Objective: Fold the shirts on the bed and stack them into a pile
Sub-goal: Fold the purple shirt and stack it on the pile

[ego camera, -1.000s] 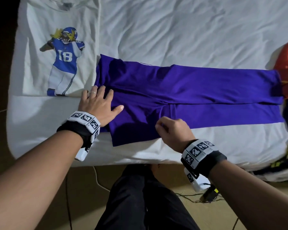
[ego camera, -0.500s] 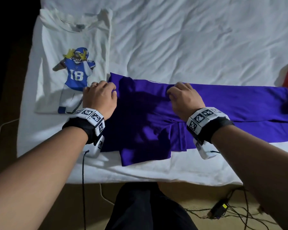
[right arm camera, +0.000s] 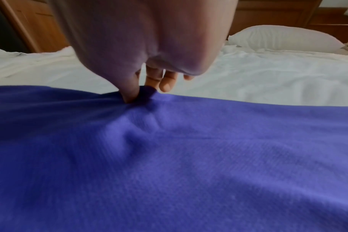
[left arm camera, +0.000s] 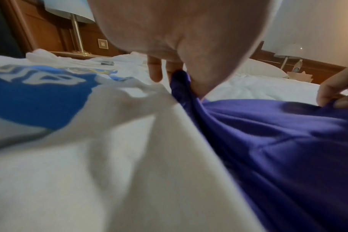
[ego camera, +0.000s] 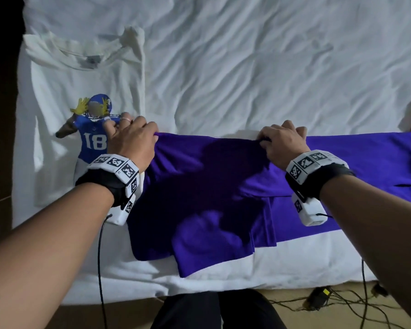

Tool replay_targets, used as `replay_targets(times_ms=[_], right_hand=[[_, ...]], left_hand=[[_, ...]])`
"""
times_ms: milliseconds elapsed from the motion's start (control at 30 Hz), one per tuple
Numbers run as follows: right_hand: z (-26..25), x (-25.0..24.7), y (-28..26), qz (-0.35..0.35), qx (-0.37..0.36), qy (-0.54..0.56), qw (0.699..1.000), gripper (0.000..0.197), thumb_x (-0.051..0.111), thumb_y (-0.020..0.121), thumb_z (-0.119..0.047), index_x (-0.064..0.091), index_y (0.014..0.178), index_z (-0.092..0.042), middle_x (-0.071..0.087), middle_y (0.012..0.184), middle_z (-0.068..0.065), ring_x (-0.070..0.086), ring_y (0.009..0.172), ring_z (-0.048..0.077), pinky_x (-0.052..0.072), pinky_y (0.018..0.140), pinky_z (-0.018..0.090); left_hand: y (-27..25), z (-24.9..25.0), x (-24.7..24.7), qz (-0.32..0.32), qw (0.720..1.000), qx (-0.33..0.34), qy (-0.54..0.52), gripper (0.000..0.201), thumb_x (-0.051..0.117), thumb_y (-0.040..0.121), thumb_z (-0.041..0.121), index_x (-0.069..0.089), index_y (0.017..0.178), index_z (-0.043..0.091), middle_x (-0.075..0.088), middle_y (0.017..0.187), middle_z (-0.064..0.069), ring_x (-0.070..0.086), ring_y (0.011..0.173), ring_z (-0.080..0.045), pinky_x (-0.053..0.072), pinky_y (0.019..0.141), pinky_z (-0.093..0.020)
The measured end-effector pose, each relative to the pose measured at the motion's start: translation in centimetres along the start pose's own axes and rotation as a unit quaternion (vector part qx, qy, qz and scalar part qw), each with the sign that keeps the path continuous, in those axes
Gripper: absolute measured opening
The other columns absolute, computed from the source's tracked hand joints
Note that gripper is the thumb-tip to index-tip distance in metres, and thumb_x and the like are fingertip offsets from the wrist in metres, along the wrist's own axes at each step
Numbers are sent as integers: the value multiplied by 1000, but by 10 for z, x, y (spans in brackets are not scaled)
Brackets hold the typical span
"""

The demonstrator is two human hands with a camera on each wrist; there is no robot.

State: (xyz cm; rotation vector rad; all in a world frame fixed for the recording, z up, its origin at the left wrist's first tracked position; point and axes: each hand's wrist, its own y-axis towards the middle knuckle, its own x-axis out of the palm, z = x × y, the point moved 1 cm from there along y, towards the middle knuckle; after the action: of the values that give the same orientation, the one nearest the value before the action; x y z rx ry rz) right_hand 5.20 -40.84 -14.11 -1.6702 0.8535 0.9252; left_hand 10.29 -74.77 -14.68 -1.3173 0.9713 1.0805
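both the left hand [ego camera: 131, 141] and right hand [ego camera: 282, 144] pinch the far edge of the purple shirt [ego camera: 211, 198]; it drapes from their fingers toward the bed [ego camera: 247, 67] edge, looking light, limp, best held at corners.

White T-shirt [ego camera: 57, 91], lying flat on the bed [ego camera: 247, 67]: its printed football-player graphic [ego camera: 93, 136] carries the white number "18" on the blue jersey. In the left wrist view the same number appears upside down and blurred on the blue print [left arm camera: 40, 94]. The grey neck label [ego camera: 92, 60] inside the collar is too small to read. The wristbands [ego camera: 115, 166] on both arms bear black-and-white square fiducial markers, not lettering. The purple shirt [ego camera: 211, 186] shows no readable text.
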Motion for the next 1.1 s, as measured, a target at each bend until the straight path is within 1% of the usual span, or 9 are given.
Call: replay_targets(times_ms=[167, 300, 367, 467, 567, 667, 733, 833, 1100], right_hand=[[-12, 5, -12, 76, -4, -20, 997, 23, 53, 91, -23, 63, 112, -22, 57, 118, 2, 43, 110, 29, 30, 91, 47], [-65, 25, -63, 169, -134, -7, 977, 33, 55, 89, -30, 63, 118, -17, 58, 127, 7, 53, 103, 34, 38, 82, 45], [-80, 49, -89, 95, -188, -40, 977, 46, 51, 93, -43, 58, 132, -19, 50, 144, 9, 51, 121, 35, 39, 90, 47], [-75, 76, -114, -32, -184, -119, 975, 69, 37, 93, -63, 32, 152, -29, 16, 164, 6, 20, 148, 33, 29, 108, 54], [-73, 73, -124, -36, -164, -117, 979, 76, 40, 90, -65, 26, 155, -27, 9, 165, 7, 11, 151, 32, 23, 112, 56], [-98, 63, -131, 4, -228, -92, 969, 72, 54, 82, -61, 48, 141, -18, 39, 151, 15, 41, 133, 36, 35, 96, 49], [-123, 66, -140, 32, -300, -56, 952, 53, 60, 79, -59, 63, 110, -16, 60, 114, 12, 56, 98, 33, 39, 77, 42], [-158, 82, -150, -31, -304, -37, 952, 47, 64, 76, -63, 68, 79, -16, 64, 78, 6, 60, 70, 28, 41, 68, 36], [-164, 64, -142, -143, -230, 3, 963, 23, 57, 80, -33, 64, 94, -17, 69, 94, 12, 64, 86, 34, 32, 69, 34]], left_hand=[[-6, 2, -8, 49, 999, 17, -2, 21, 64, 88, 16, 65, 110, 18, 57, 113, -8, 44, 113, -36, 26, 94, -52], [-33, 28, 0, 9, 992, 123, -12, 55, 47, 91, 52, 52, 136, 19, 52, 138, -9, 48, 121, -36, 33, 98, -52], [-47, 28, 12, -60, 989, 130, 46, 72, 31, 93, 63, 37, 150, 19, 37, 156, -12, 37, 140, -35, 27, 108, -54], [-55, 13, 28, -69, 989, 98, 91, 75, 30, 97, 61, 22, 157, 17, 19, 165, -11, 20, 151, -28, 11, 114, -56], [-55, 10, 27, -64, 989, 85, 105, 73, 38, 97, 55, 20, 157, 18, 15, 166, -13, 12, 153, -28, 5, 114, -59], [-57, 11, 19, -55, 991, 92, 85, 79, 61, 88, 49, 29, 154, 19, 21, 162, -15, 17, 150, -34, 15, 113, -60], [-61, 10, 14, -34, 990, 116, 68, 78, 75, 78, 40, 43, 146, 18, 36, 153, -14, 31, 140, -36, 26, 106, -57], [-67, 8, 14, -28, 990, 127, 48, 63, 81, 74, 34, 58, 130, 18, 54, 132, -9, 46, 123, -35, 34, 93, -52], [-67, 7, 15, -49, 991, 113, 47, 54, 77, 76, 41, 64, 125, 23, 60, 129, -1, 46, 126, -27, 25, 98, -47]])
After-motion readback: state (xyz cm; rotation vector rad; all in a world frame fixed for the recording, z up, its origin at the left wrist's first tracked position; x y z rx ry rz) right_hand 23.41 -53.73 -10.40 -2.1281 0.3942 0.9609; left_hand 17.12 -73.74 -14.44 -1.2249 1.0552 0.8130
